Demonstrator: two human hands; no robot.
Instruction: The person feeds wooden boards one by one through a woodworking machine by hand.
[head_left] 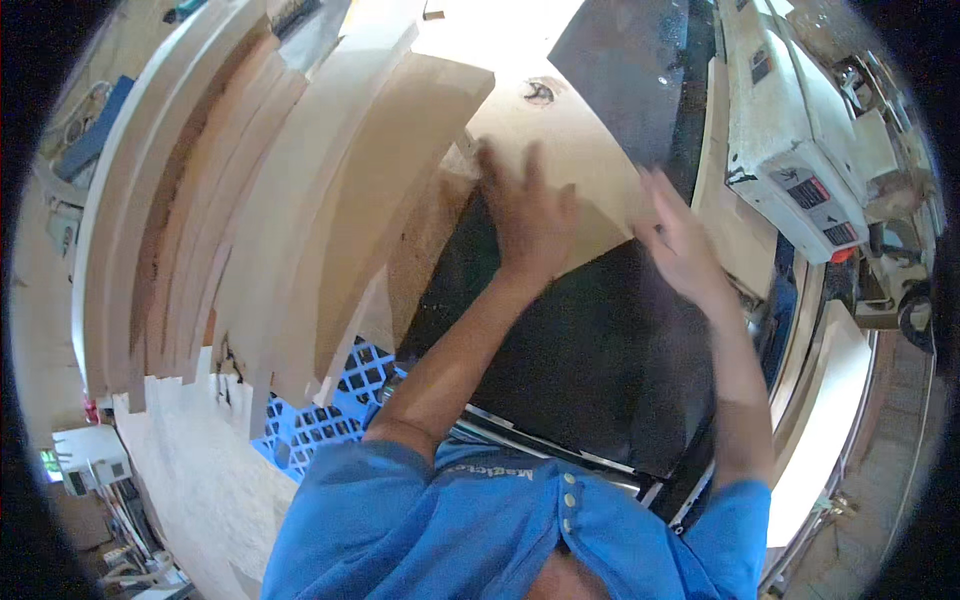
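A pale wooden board point(585, 150) with a dark knot near its far end lies on a black flat surface point(560, 350) in front of me. My left hand point(530, 225) is over the board's near left part, fingers spread, slightly blurred. It appears to rest on the wood, though contact is hard to judge. At the board's right corner, my right hand point(682, 245) is held with its fingers stretched out, also blurred. Its fingertips are beside the edge, and I cannot tell whether they touch. Neither hand is wrapped round anything.
Several long wooden boards point(350, 200) are stacked on the left, close to my left arm. Below them is a blue plastic crate point(315, 425). A cream metal machine housing point(795, 150) stands at the right, with more boards point(825, 410) leaning nearer me.
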